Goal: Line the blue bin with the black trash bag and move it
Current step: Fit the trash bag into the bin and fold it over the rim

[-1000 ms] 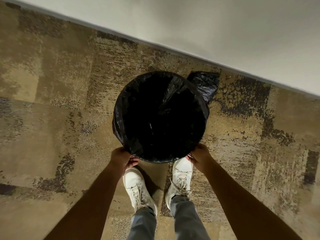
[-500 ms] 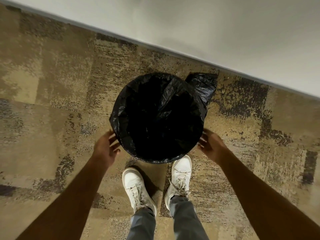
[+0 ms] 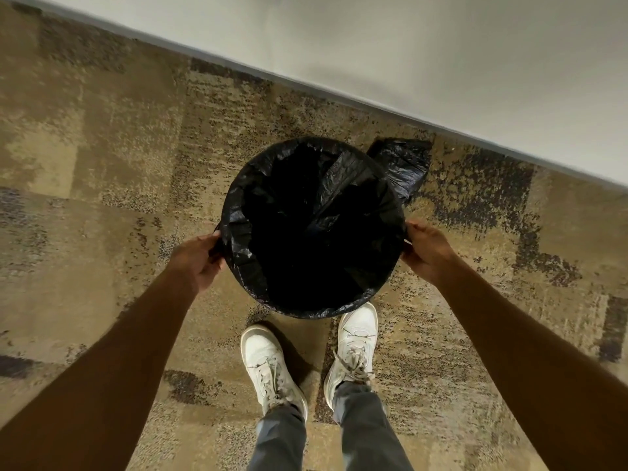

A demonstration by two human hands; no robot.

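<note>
A round bin stands on the carpet in front of my feet, seen from above. The black trash bag (image 3: 316, 212) covers its whole rim and inside, so none of the blue shows. My left hand (image 3: 197, 260) grips the bag-covered rim on the left side. My right hand (image 3: 426, 251) grips the rim on the right side. A loose flap of the bag (image 3: 402, 164) hangs out over the far right of the rim.
A pale wall (image 3: 407, 56) with a grey baseboard runs diagonally just behind the bin. My two white shoes (image 3: 268, 365) stand close to the bin's near edge. Patterned brown carpet (image 3: 102, 164) stretches to the left and right.
My hands left the near edge of the rim, spread apart, and now grip the bin at its left and right sides. The bin has stayed in about the same place.
</note>
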